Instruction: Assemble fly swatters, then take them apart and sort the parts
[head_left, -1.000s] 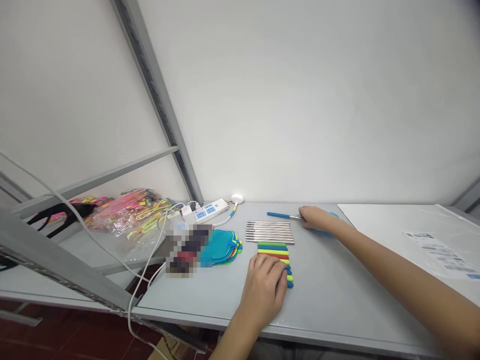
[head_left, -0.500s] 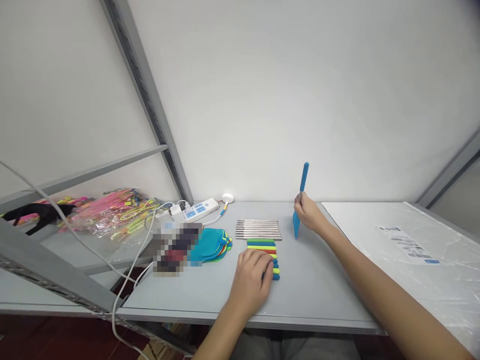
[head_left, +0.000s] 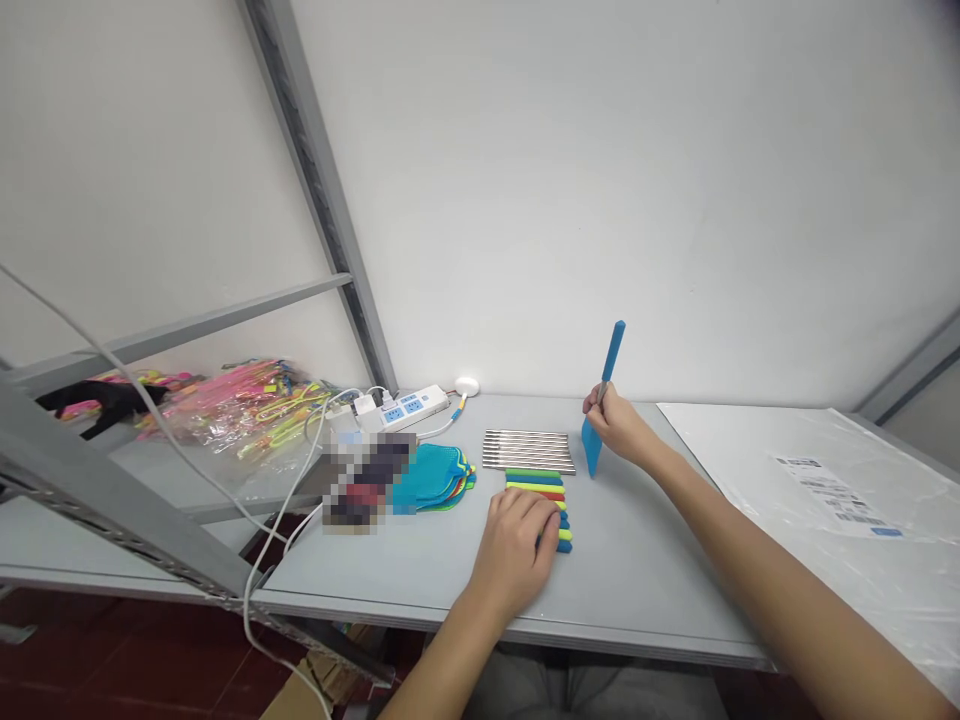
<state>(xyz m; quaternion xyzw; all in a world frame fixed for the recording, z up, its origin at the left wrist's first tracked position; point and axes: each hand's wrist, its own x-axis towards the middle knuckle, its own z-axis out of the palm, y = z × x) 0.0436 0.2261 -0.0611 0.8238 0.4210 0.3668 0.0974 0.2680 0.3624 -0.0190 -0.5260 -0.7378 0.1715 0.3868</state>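
The right hand holds up a blue spatula in closed grip; the left hand rests on coloured sticks, its grip loosely curved, hold unclear.

Left of the steel rods, an object is blurred beyond recognition. Below them, the coloured bars are partly hidden by the left hand. Well right of them, the print on a label is too small to be read.

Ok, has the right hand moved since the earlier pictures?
Yes. The right hand has risen off the table and now holds the blue spatula upright, just right of the steel rods.
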